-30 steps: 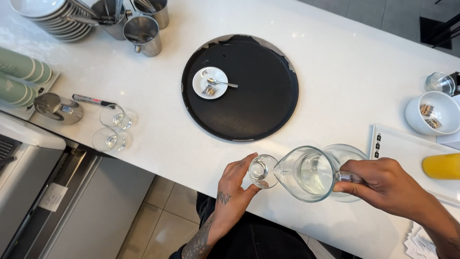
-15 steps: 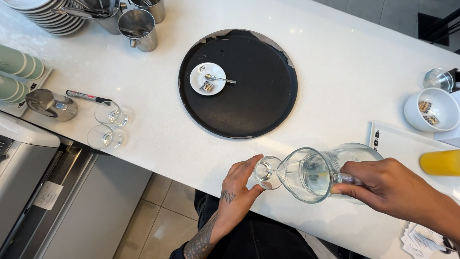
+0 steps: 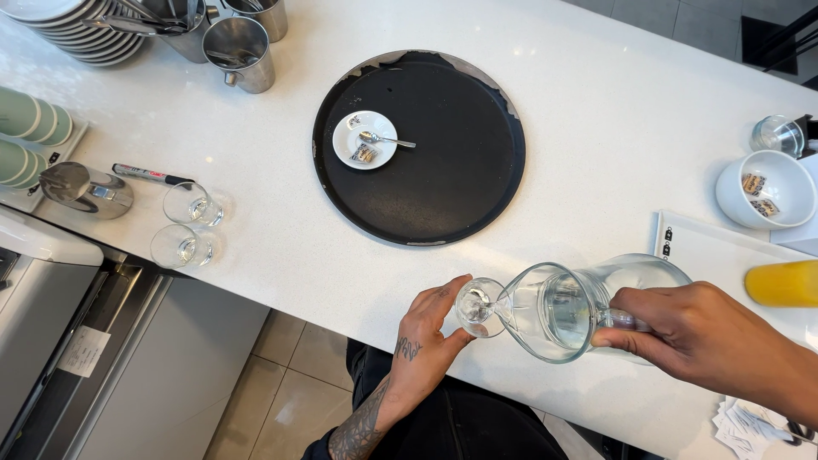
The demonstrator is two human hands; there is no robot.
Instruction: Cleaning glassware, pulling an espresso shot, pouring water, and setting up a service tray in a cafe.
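Note:
My left hand (image 3: 430, 336) grips a small clear glass (image 3: 479, 307) standing on the white counter near its front edge. My right hand (image 3: 694, 336) holds the handle of a clear glass jug (image 3: 579, 307), tilted left with its spout over the small glass. A round black tray (image 3: 460, 187) lies further back on the counter. On it sits a small white saucer (image 3: 364, 140) with a spoon and a wrapped sweet.
Two empty glasses (image 3: 187, 226) stand at the left beside a marker pen (image 3: 149, 175) and a metal jug (image 3: 85, 189). Stacked plates and steel pitchers (image 3: 243, 51) sit far left. A white bowl (image 3: 764, 189) and an orange drink (image 3: 782, 284) are at the right.
The jug has tipped a little further towards the small glass, its spout now over the rim. Both hands stay in about the same place.

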